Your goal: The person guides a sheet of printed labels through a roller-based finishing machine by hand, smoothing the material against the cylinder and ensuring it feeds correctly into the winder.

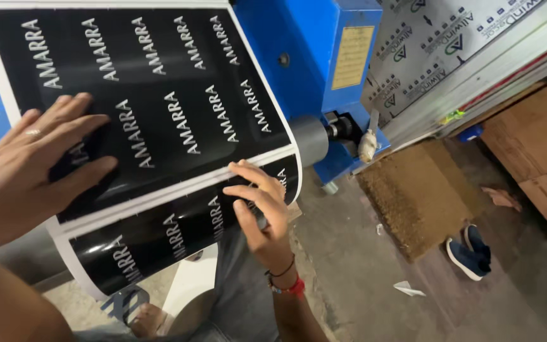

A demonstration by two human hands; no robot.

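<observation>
The left hand (30,168) lies flat on a glossy black printed sheet (159,95), fingers spread and open, pressing on its lower left part, likely to keep it from sliding. The sheet has a white border and rows of white lettering, and it spreads over the bed of a blue machine (311,44), reaching from the top left of the view down toward the person's lap. The right hand (257,202) sits at the sheet's lower right edge, fingers loosely curled over the white border with the fingertips resting on it; it touches the edge rather than clamping it, as far as the view shows. A second black sheet (153,244) lies just under the first and curls down past it, so the edge under the right hand marks where the two overlap. A grey roller (311,140) sticks out of the machine just beside the sheet's right corner, leaving little spare room there. To the right the concrete floor (362,253) opens up, with a brown mat (419,196), a pair of blue shoes (468,251) and cardboard boxes (539,139) well apart from the hands.
</observation>
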